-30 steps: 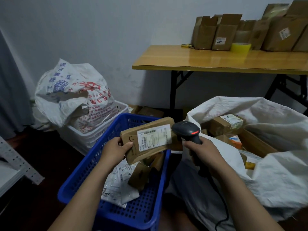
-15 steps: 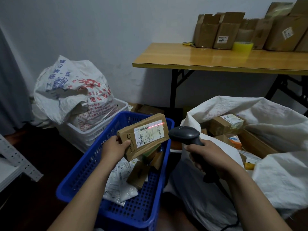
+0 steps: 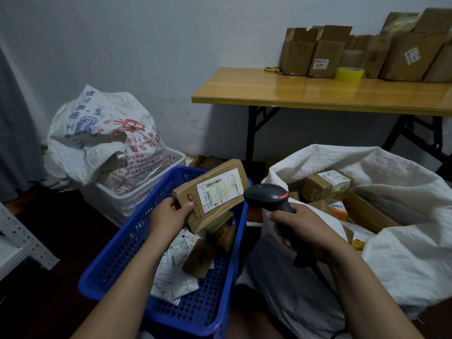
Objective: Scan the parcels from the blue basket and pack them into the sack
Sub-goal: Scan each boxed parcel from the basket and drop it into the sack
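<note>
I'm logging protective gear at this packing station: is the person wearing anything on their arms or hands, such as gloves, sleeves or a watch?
Nothing shows. The left hand and right hand are bare, with no gloves or rings to be seen. The left forearm and right forearm are uncovered down to the picture's bottom edge: no sleeves, watch or wristband in view.
</note>
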